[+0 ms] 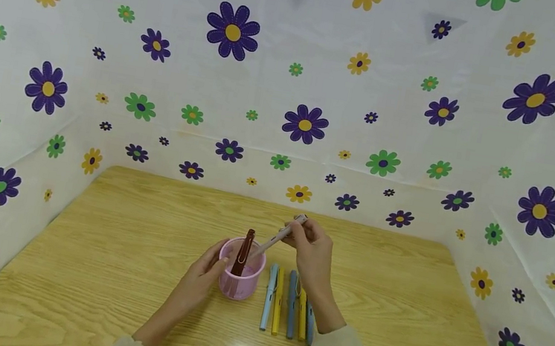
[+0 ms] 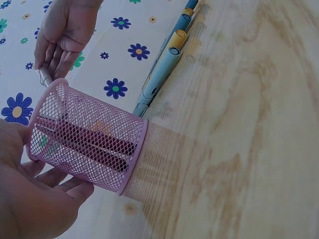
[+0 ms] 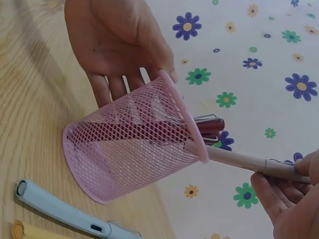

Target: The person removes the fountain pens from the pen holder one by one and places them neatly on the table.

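A pink mesh pen cup [image 1: 237,286] stands on the table, and my left hand [image 1: 198,283] holds its left side, thumb at the rim and fingers along the mesh. Two dark red pens [image 3: 149,130] lean inside, their clipped ends above the rim. My right hand [image 1: 313,255] pinches a pale pinkish-grey pen [image 3: 237,158] near its clip end. This pen slants down to the left, with its lower end inside the cup's mouth; the mesh partly hides that end.
Right of the cup, several pens lie side by side: a light blue pen [image 1: 269,297], a yellow pen [image 1: 278,302], a darker blue pen [image 1: 291,305] and others partly under the right wrist. A flower-printed cloth [image 1: 269,92] walls the wooden table [image 1: 135,235].
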Available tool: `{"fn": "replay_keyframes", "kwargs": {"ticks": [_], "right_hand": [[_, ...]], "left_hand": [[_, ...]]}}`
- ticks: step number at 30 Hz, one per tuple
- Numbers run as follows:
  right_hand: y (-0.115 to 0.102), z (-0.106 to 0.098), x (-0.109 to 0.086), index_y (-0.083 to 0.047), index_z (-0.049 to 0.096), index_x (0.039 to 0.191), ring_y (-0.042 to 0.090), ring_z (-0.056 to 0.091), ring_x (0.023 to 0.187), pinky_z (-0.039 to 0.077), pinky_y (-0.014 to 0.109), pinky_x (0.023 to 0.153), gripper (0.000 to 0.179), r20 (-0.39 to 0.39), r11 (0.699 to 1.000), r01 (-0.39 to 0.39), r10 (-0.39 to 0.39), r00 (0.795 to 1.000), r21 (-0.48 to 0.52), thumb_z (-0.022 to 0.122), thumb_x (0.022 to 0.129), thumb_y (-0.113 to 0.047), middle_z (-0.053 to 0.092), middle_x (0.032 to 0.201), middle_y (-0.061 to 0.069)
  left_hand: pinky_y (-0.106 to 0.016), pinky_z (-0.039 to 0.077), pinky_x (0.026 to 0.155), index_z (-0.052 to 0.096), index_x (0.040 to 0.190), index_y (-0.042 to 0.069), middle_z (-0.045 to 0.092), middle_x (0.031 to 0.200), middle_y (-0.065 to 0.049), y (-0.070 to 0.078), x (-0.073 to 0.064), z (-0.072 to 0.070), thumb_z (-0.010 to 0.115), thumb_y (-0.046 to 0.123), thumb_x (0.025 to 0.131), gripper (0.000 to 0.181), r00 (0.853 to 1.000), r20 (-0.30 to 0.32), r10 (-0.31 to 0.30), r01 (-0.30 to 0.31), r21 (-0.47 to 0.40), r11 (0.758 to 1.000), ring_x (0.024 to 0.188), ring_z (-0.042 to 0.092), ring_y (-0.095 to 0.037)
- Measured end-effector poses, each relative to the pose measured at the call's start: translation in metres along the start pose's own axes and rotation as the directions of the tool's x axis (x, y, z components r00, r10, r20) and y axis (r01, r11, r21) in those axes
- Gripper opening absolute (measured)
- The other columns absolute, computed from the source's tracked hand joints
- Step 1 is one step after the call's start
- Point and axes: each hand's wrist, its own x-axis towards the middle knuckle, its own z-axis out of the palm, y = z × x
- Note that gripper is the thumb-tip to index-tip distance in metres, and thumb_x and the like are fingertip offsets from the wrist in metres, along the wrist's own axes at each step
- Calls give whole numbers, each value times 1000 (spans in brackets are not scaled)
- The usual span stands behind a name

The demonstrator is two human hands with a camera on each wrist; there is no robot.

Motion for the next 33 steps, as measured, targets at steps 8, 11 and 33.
{"fn": "replay_keyframes", "kwargs": {"ticks": [8, 11, 33], "right_hand": [[-8, -19, 2, 10, 66, 118, 29, 74, 94, 63, 39, 87, 22, -23, 999, 20, -20, 1000, 32, 58, 106, -7, 68, 106, 30], [-11, -26, 2, 10, 65, 118, 25, 74, 93, 63, 40, 87, 22, -32, 999, 32, -31, 999, 33, 58, 106, -8, 68, 107, 28], [-22, -90, -3, 7, 62, 129, 16, 73, 86, 63, 36, 85, 33, -92, 997, -47, 41, 995, -66, 58, 108, -17, 71, 100, 6]], "left_hand": [[-50, 21, 124, 30, 159, -3, 31, 163, -25, 1, 0, 1, 47, 22, 112, 56, 1000, -4, -1, 1, 2, 1000, 151, 28, -41], [-50, 22, 124, 30, 159, -3, 31, 163, -25, 1, -1, 1, 47, 21, 112, 55, 1000, -3, 0, 0, 0, 1000, 151, 28, -41], [-47, 23, 123, 31, 158, -5, 33, 162, -27, -1, 2, 0, 47, 18, 112, 54, 1000, -1, 12, -12, -1, 1000, 150, 29, -40]]}}
